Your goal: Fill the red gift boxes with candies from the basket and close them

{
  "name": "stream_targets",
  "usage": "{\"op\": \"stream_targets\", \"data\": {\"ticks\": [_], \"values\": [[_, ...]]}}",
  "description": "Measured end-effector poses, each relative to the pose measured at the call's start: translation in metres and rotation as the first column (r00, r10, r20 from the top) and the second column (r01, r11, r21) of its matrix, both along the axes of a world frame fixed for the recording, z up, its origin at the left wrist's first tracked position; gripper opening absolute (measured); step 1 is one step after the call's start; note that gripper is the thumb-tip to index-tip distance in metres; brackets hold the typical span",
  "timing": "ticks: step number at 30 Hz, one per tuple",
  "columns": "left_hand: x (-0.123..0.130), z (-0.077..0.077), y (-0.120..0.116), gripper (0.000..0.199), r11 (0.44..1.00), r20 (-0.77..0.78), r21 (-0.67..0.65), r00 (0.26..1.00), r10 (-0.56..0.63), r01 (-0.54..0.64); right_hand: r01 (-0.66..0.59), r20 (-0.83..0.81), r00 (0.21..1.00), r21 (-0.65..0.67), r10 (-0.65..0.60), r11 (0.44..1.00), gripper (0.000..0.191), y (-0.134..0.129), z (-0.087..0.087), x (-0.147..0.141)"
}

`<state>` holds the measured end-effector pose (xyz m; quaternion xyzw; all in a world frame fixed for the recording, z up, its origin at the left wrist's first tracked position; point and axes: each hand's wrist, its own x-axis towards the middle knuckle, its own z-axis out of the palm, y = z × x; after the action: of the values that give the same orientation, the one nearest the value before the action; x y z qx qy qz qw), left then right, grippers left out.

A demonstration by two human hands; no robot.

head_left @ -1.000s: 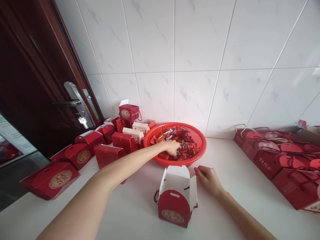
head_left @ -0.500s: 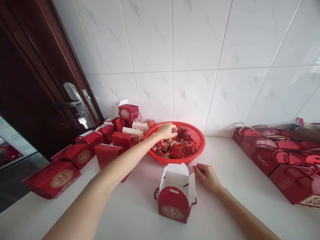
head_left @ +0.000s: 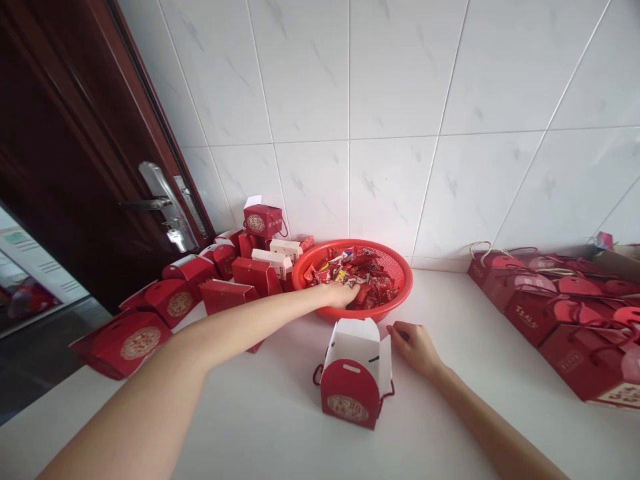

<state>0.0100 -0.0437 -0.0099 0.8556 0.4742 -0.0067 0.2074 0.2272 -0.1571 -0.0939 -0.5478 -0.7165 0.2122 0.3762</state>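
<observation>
A round red plastic basket [head_left: 406, 293] holds many red-wrapped sweets [head_left: 373, 280]. Over its near left rim reaches my left hand [head_left: 343, 295], low among the sweets; its fingertips are hidden, so what they hold cannot be made out. In front of the basket stands an open red gift box [head_left: 350, 393] with white inside, its flaps up and dark red cords at both sides. My right hand [head_left: 413, 343] rests on the white table [head_left: 440, 427] just right of the box, fingers curled together near its side flap, and nothing shows in them.
Several red boxes [head_left: 180, 303] stand at the left, some closed, beside a dark door [head_left: 95, 133] with a metal handle. One small box [head_left: 263, 221] sits on top of others. Rows of corded red boxes [head_left: 530, 317] fill the right side. A tiled wall [head_left: 390, 187] rises behind.
My left hand has moved down and nearer, from above the back of the sweets to the basket's near side. The view has shifted slightly. My right hand stays beside the box.
</observation>
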Motion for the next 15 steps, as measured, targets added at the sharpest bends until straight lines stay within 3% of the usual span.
{"op": "stream_targets", "data": {"ticks": [4, 7, 11, 15], "values": [[0.000, 0.014, -0.003, 0.107, 0.999, -0.104, -0.016, 0.994, -0.043, 0.042, 0.010, 0.018, 1.000, 0.007, -0.010, 1.000, 0.043, 0.000, 0.000, -0.001], [0.001, 0.021, -0.004, 0.093, 0.995, -0.065, -0.010, 0.993, -0.095, 0.095, 0.009, 0.025, 1.000, 0.011, -0.010, 1.000, 0.043, 0.001, -0.001, -0.001], [-0.001, 0.023, 0.000, 0.070, 0.995, 0.141, -0.063, 0.987, -0.074, 0.083, -0.004, 0.026, 1.000, 0.016, 0.004, 1.000, 0.043, 0.003, -0.001, 0.000], [-0.002, 0.024, 0.006, 0.044, 0.989, 0.419, -0.143, 0.908, 0.018, 0.047, 0.002, 0.020, 1.000, 0.009, -0.002, 1.000, 0.044, 0.003, -0.001, 0.000]]}}
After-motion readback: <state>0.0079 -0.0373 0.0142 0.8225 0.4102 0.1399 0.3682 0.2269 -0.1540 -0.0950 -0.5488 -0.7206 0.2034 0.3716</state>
